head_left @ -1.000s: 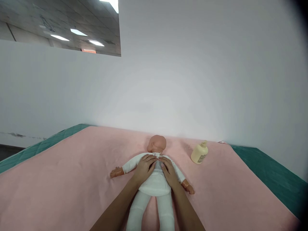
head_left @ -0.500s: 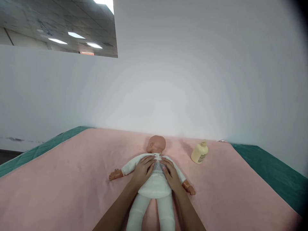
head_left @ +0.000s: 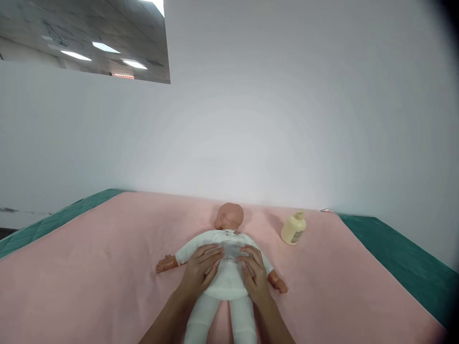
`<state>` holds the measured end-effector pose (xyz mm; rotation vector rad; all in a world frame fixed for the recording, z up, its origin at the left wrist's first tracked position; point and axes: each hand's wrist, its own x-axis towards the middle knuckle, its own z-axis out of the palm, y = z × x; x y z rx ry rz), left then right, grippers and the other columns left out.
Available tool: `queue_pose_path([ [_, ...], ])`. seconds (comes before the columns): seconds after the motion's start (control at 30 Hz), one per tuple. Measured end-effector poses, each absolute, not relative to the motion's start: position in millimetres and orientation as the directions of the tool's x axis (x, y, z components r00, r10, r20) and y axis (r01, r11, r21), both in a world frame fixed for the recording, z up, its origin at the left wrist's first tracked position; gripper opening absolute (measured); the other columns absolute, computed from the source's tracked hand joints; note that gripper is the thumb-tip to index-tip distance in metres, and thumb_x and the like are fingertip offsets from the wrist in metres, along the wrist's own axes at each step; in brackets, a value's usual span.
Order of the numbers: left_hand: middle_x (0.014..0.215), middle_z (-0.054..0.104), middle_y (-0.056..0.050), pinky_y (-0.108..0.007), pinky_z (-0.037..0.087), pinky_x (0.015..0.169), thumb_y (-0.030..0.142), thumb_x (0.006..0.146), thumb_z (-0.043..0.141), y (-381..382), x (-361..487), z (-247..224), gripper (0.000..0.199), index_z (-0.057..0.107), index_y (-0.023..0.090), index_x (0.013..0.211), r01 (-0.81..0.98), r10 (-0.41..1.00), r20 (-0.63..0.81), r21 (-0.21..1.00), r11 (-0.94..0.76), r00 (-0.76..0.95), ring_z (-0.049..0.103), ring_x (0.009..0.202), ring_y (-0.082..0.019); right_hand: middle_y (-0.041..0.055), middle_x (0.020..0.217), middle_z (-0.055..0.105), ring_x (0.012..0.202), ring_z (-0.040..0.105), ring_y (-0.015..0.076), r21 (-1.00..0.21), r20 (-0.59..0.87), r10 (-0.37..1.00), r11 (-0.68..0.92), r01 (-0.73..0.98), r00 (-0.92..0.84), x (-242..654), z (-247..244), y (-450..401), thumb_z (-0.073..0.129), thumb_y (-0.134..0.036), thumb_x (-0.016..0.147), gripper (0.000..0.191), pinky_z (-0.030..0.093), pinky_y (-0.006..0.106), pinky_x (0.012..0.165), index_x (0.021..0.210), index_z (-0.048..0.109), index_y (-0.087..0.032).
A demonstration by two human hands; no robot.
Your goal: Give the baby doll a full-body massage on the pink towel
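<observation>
A baby doll (head_left: 225, 282) in a white cloth suit lies face down, its bald head at the far end and its arms spread. My left hand (head_left: 202, 267) rests on the left side of its back, fingers stretched out toward the middle. Opposite it, my right hand (head_left: 253, 270) lies on the right side of the back, fingers also extended. Between my fingertips, a shiny, see-through patch (head_left: 232, 250) shows on the doll's upper back; its kind is unclear. Neither hand grips anything visible.
A cream-yellow bottle (head_left: 293, 228) with dark print stands to the right of the doll's head. The pink sheet (head_left: 107, 267) lies over a green mat (head_left: 398, 248), which shows at both sides. Behind rises a white wall (head_left: 251, 119) with a window (head_left: 86, 43) at upper left.
Both hands have slid down the doll's back, away from the neck. More of the upper back and collar shows between them. The whole view has shifted slightly.
</observation>
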<state>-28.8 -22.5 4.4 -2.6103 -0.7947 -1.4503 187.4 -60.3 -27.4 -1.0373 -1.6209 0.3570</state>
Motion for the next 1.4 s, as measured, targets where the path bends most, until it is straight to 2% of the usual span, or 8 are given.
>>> queue_pose_path([
  [0.1,0.115,0.073,-0.003,-0.043,0.052,0.099,0.009,0.088,0.050,-49,-44,-5,0.040,0.064,0.027,0.121,0.459,0.405,0.811,0.194,-0.867,0.423,0.063,0.117,-0.023,0.0060,0.123,0.066,0.128,0.052,0.0273,-0.683,0.648,0.762,0.577,0.448,0.005,189,-37,-89,0.045,-0.030,0.096,0.028,0.044,0.052,0.108,0.103,0.072,-0.032],
  [0.4,0.109,0.075,-0.005,-0.039,0.056,0.098,0.009,0.088,0.049,-98,-43,-21,0.043,0.065,0.029,0.123,0.447,0.451,0.735,0.224,-0.866,0.506,0.068,0.111,-0.021,0.0055,0.118,0.072,0.114,0.066,0.0301,-0.504,0.748,0.644,0.707,0.496,-0.158,193,-76,-122,0.044,-0.026,0.096,0.038,0.060,0.052,0.088,0.126,0.064,-0.038],
  [0.5,0.105,0.076,-0.005,-0.038,0.056,0.097,0.009,0.089,0.049,-96,-40,-21,0.039,0.068,0.028,0.118,0.437,0.485,0.723,0.276,-0.856,0.492,0.069,0.108,-0.020,0.0056,0.116,0.073,0.112,0.068,0.0285,-0.539,0.721,0.676,0.685,0.490,-0.152,192,-74,-120,0.045,-0.025,0.096,0.037,0.060,0.050,0.090,0.125,0.065,-0.037],
  [0.7,0.098,0.077,-0.002,-0.034,0.055,0.098,0.014,0.091,0.050,-92,-36,-22,0.029,0.074,0.026,0.101,0.409,0.666,0.608,0.527,-0.745,0.431,0.071,0.100,-0.017,0.0056,0.107,0.075,0.110,0.067,0.0262,-0.686,0.609,0.787,0.584,0.435,-0.097,188,-77,-116,0.045,-0.027,0.097,0.031,0.058,0.048,0.094,0.097,0.076,-0.033],
  [1.0,0.097,0.077,-0.002,-0.035,0.054,0.099,0.019,0.095,0.049,-89,-33,-27,0.028,0.075,0.026,0.098,0.337,0.755,0.552,0.678,-0.653,0.352,0.071,0.100,-0.017,0.0081,0.108,0.074,0.112,0.065,0.0255,-0.780,0.541,0.838,0.530,0.333,-0.065,189,-67,-114,0.048,-0.031,0.096,0.028,0.056,0.046,0.097,0.095,0.076,-0.030],
  [1.13,0.103,0.076,-0.004,-0.034,0.056,0.094,0.020,0.096,0.049,-87,-32,-25,0.027,0.075,0.024,0.100,0.322,0.719,0.608,0.643,-0.695,0.336,0.068,0.106,-0.018,0.0073,0.116,0.072,0.116,0.064,0.0252,-0.782,0.539,0.842,0.514,0.352,-0.032,188,-54,-113,0.051,-0.033,0.095,0.025,0.054,0.046,0.101,0.100,0.075,-0.030],
  [1.3,0.113,0.074,-0.005,-0.041,0.051,0.104,0.021,0.096,0.047,-81,-30,-21,0.029,0.074,0.023,0.109,0.389,0.652,0.617,0.524,-0.758,0.440,0.063,0.117,-0.022,0.0053,0.127,0.067,0.129,0.055,0.0247,-0.785,0.501,0.863,0.482,0.390,-0.059,186,-54,-113,0.049,-0.035,0.096,0.028,0.048,0.048,0.108,0.112,0.072,-0.032],
  [1.4,0.114,0.074,-0.005,-0.043,0.049,0.106,0.025,0.097,0.047,-79,-31,-21,0.030,0.074,0.024,0.109,0.406,0.705,0.548,0.577,-0.709,0.451,0.064,0.115,-0.024,0.0054,0.127,0.067,0.132,0.052,0.0243,-0.821,0.442,0.895,0.429,0.377,-0.058,185,-55,-113,0.045,-0.037,0.098,0.031,0.044,0.049,0.112,0.110,0.073,-0.031],
])
